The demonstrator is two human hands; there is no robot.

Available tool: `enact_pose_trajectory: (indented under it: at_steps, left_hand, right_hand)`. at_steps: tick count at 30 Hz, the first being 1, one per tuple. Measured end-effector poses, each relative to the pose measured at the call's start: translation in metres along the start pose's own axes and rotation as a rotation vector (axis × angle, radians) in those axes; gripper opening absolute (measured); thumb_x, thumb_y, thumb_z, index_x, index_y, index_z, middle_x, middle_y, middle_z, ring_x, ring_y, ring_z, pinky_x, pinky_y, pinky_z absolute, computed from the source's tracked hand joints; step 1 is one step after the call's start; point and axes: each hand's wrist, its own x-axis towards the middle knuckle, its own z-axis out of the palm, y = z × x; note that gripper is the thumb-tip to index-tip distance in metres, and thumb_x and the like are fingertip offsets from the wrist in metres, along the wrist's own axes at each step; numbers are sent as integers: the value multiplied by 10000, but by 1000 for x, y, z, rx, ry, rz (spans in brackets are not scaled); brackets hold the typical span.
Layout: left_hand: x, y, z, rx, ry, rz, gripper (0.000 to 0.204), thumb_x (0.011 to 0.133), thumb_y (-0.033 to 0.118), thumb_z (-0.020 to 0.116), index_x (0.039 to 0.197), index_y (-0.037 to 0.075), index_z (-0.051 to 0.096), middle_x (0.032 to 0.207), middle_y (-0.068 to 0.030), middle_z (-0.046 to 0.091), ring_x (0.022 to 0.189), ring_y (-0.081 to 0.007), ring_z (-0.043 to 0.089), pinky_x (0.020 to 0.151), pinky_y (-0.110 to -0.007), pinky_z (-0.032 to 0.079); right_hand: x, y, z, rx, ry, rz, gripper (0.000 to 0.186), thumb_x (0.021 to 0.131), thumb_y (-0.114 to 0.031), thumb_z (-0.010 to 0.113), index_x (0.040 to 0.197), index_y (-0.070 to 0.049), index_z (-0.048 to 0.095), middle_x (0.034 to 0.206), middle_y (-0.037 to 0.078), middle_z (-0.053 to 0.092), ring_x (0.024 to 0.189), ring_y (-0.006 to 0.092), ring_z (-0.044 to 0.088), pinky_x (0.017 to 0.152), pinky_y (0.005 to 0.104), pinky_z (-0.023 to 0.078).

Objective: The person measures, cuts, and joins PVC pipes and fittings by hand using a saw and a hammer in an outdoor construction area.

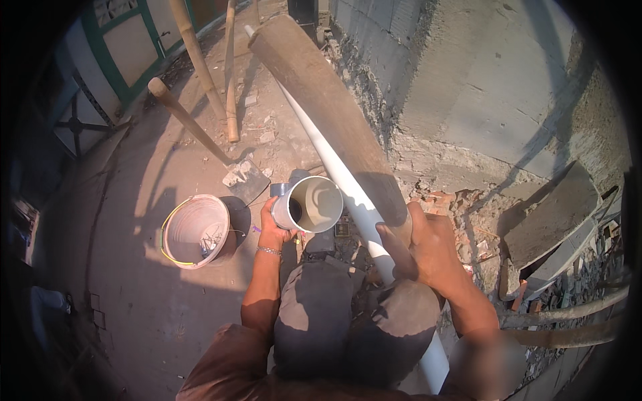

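In my left hand (278, 227) is a wide white plastic pipe fitting (313, 204). Its round mouth faces up, and short grey stubs show at its far left side. The fingers wrap its lower left side. My right hand (431, 250) grips the near end of a long brown board (328, 93), which slants away to the upper left. Below the board runs a long white pipe (341, 170), reaching down past my right knee. Where the board ends inside the right hand is hidden by the fingers.
Left of the fitting stands a pale bucket (175, 230) with a yellow handle. Beyond it is a wooden-handled shovel (194, 123), and bamboo poles (200, 63) stand farther off. A rough concrete wall (481, 87) rises on the right, with rubble and broken slabs (555, 220) at its foot.
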Motion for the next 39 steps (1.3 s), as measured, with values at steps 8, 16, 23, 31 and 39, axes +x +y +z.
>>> enact_pose_trajectory:
  at_steps: [8,16,23,31,39]
  left_hand:
    - [11,-1,7,369,-179,392,484,970,418,542,1287,82,683,1243,-153,728,1095,-350,719,974,-539,586]
    - [45,-18,4,349,-385,257,382,997,442,600,1204,133,686,1174,-77,746,1053,-292,727,935,-491,601]
    - [65,22,62,38,-231,35,504,880,494,657,1159,77,698,1102,-134,739,953,-369,730,841,-576,609]
    - [60,14,79,84,-265,141,481,916,462,587,1136,57,726,1112,-152,755,990,-367,731,916,-566,590]
    - [55,-24,82,21,-139,27,559,921,504,537,1235,69,695,1263,-180,705,1098,-416,694,937,-657,553]
  right_hand:
    - [-9,0,17,-244,-417,101,307,844,-231,769,1010,-10,636,704,167,640,582,386,664,532,501,505]
    - [-30,17,35,-237,-129,6,159,856,-170,775,980,-84,726,770,142,575,540,352,638,508,453,500]
    - [-10,-13,12,163,307,-64,335,864,-151,786,1045,35,574,643,161,651,549,363,674,494,440,506]
    - [-11,-12,1,-53,-82,182,381,958,-282,716,1032,47,539,714,195,703,632,381,714,535,462,525]
    - [0,33,25,-303,-209,208,420,956,-319,710,1043,40,511,655,202,677,616,395,704,531,469,514]
